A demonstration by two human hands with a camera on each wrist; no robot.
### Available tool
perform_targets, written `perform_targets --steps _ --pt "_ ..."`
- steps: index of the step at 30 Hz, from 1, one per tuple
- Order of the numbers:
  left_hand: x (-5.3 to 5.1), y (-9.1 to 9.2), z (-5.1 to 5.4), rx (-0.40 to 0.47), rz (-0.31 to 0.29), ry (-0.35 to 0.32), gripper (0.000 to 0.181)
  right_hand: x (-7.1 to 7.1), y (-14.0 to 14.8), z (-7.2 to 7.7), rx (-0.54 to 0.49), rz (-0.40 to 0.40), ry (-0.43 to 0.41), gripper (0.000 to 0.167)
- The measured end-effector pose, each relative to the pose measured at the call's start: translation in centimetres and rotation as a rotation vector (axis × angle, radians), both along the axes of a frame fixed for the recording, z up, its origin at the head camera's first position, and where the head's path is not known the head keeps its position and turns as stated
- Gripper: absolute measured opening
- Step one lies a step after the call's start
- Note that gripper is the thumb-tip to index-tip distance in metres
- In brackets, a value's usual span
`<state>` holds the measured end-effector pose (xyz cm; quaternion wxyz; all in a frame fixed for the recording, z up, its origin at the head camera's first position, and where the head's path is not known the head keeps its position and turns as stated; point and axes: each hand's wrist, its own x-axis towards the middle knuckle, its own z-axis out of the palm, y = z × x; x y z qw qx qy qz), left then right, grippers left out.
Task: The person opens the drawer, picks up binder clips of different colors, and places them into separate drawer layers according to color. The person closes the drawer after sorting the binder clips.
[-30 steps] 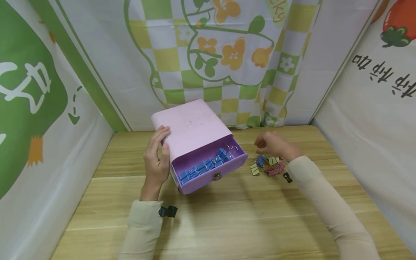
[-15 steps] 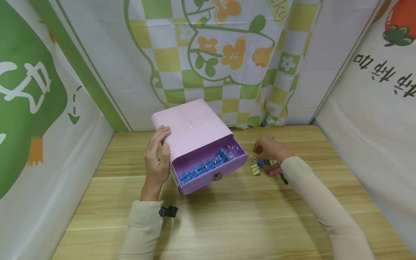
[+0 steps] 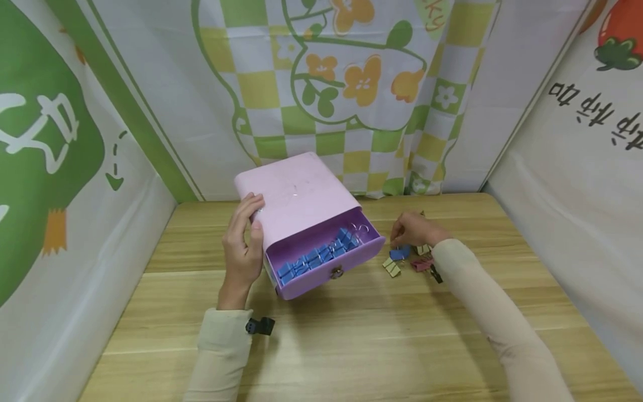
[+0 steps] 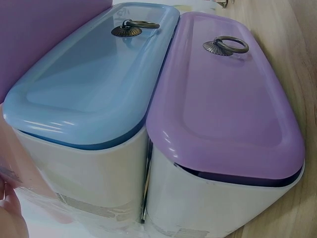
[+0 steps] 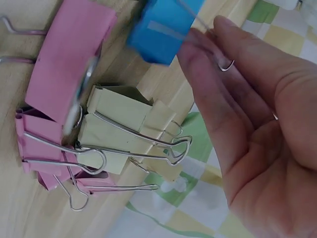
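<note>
A pale pink drawer box (image 3: 296, 192) stands at the table's middle, its purple drawer (image 3: 301, 290) pulled out. Several blue binder clips (image 3: 313, 258) lie in a row inside, with wire handles at the right end. My left hand (image 3: 242, 254) rests against the box's left side, fingertips on the top edge. To the right, my right hand (image 3: 419, 228) pinches a blue binder clip (image 5: 166, 29) by its wire handle, just over the table. Under and beside that hand lie yellow binder clips (image 5: 116, 126), pink binder clips (image 5: 69, 59) and a black clip (image 3: 436, 273).
In the left wrist view, a blue drawer front (image 4: 94, 84) and a purple drawer front (image 4: 223, 99) with ring pulls are closed, below the pulled-out drawer. The wooden table (image 3: 331, 352) ends at a patterned curtain (image 3: 331, 100) behind the box. Printed cloth walls flank both sides.
My right hand has come down into the loose pile and now pinches a blue binder clip there. A yellow clip beside it has shifted slightly. The left hand and box stay still.
</note>
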<state>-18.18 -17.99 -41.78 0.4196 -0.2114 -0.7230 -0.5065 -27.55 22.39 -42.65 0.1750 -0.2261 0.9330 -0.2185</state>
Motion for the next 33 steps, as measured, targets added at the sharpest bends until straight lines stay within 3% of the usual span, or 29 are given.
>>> perform_targets --steps 6,17,25,30,33 --pt "0.0 0.1 0.0 -0.004 -0.001 0.002 0.042 0.1 0.4 -0.2 -0.123 -0.05 -0.15 0.011" --pt "0.0 0.2 0.0 -0.004 -0.009 -0.014 0.042 -0.1 2.1 -0.4 -0.388 -0.34 -0.44 0.028" --pt "0.1 0.1 0.0 -0.002 0.005 -0.011 0.042 0.2 1.9 0.9 -0.648 -0.41 -0.55 0.042" --pt "0.1 0.1 0.1 -0.001 0.006 -0.008 0.042 0.5 1.5 2.6 -0.776 -0.439 -0.557 0.019" --pt "0.1 0.1 0.1 -0.002 0.004 -0.004 0.042 0.7 1.3 3.7 -0.832 -0.435 -0.546 0.015"
